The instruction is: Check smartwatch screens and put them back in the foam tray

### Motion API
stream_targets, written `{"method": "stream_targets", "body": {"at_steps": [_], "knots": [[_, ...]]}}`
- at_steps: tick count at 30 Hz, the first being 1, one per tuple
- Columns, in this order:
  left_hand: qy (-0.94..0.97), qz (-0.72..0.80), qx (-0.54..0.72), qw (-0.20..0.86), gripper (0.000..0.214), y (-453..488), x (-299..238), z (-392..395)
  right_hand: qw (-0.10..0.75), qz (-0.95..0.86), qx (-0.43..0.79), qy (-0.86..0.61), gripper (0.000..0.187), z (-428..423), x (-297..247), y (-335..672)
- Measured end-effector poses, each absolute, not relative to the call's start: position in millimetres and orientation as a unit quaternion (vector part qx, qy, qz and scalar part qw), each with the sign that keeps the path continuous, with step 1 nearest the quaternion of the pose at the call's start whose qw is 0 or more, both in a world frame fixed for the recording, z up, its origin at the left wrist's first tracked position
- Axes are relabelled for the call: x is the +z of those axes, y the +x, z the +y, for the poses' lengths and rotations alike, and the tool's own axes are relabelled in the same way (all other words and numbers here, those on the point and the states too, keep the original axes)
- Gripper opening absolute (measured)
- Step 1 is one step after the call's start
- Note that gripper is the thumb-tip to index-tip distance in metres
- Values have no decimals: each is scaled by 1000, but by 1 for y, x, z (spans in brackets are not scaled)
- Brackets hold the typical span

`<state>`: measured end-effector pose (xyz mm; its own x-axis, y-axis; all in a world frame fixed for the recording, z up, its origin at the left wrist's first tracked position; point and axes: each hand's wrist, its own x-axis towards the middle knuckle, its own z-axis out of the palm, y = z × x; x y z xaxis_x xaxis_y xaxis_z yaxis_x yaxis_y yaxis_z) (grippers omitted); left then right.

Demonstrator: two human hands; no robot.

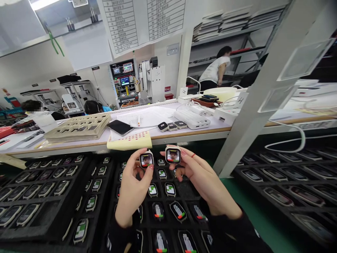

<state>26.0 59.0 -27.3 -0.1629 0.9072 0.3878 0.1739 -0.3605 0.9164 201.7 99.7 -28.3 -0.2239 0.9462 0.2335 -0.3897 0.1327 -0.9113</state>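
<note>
Your left hand (133, 186): fingers pinching the left smartwatch (146, 160). Your right hand (196, 172): fingers pinching the right smartwatch (173, 155). Both likely light, stiff, slick-faced; grip by the edges.

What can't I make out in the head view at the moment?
All in the head view:
Back of the left smartwatch, held in the left hand: faces away.
Back of the right smartwatch, held in the right hand: faces away.
Near end of the middle black tray: cut off by the bottom edge.
Printed sheet: writing too small and blurred.
</note>
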Motion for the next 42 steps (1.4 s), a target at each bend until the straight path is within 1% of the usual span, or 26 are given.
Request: {"method": "stream_targets", "body": {"at_steps": [4, 11, 16, 21, 24, 34, 37, 39, 42], "knots": [[566, 479, 598, 303, 41, 25, -27, 59, 585, -493, 581, -277, 42, 100, -27, 203], [568, 479, 600, 295, 41, 26, -22, 56, 659, -465, 536, -249, 28, 95, -28, 203], [566, 481, 607, 283, 43, 23, -22, 56, 673, -475, 509, -249, 28, 93, -25, 204], [557, 479, 628, 255, 47, 19, -20, 54, 642, -493, 522, -269, 35, 96, -27, 205], [551, 479, 637, 248, 47, 22, -18, 51, 621, -500, 543, -265, 38, 97, -28, 205], [581, 457, 627, 245, 45, 32, -28, 57, 571, -500, 608, -232, 45, 102, -37, 203], [586, 458, 621, 248, 47, 31, -29, 57, 540, -510, 626, -237, 45, 103, -36, 206], [590, 459, 614, 255, 50, 29, -28, 56, 512, -525, 632, -252, 51, 104, -36, 208], [596, 453, 601, 279, 55, 25, -28, 54, 469, -568, 614, -284, 74, 107, -43, 211]]}}
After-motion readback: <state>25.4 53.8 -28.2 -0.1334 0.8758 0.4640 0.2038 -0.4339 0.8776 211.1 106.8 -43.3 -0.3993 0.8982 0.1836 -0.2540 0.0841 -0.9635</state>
